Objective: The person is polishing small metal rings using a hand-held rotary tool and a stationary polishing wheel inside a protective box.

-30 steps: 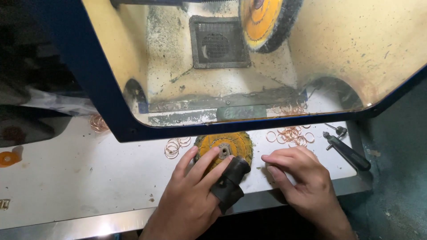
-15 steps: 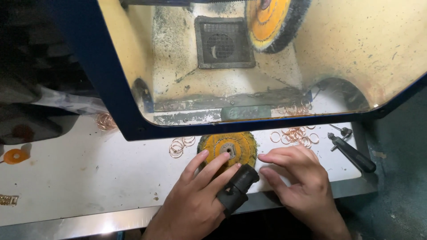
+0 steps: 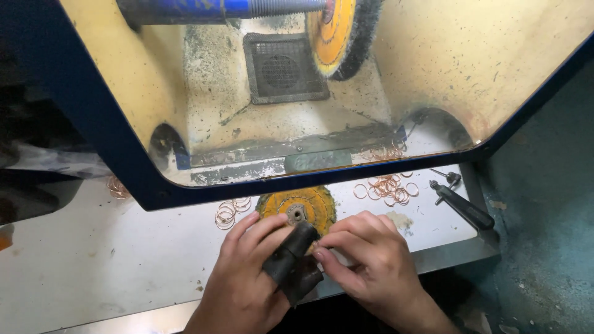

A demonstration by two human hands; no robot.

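From the head view, the left hand [image 3: 244,284] grips a dark tapered tool [image 3: 291,263]; its fingers [image 3: 263,226] are curled around the tool's upper side, and the thumb is hidden beneath it. The right hand [image 3: 371,263] meets the same tool from the other side, its fingertips [image 3: 322,247] pinched narrow against the tool's upper end; whether they hold a small item there cannot be told. The tool lies slanted between the two hands, its narrow end pointing away from the wrists.

Just beyond the fingertips of both hands lies a yellow buffing disc [image 3: 298,210] flat on the pale bench top [image 3: 93,266], nearly touching the tool's tip. Beyond the left fingers, slightly outward, sits a small heap of copper rings [image 3: 229,211]; beyond the right fingers is a second scatter of copper rings [image 3: 387,188]. Farther out past the right hand lies a black-handled key [image 3: 461,204]. Well beyond all the fingers, inside the dusty yellow hood [image 3: 495,68], a mounted buffing wheel [image 3: 337,34] hangs on a blue spindle [image 3: 210,9].
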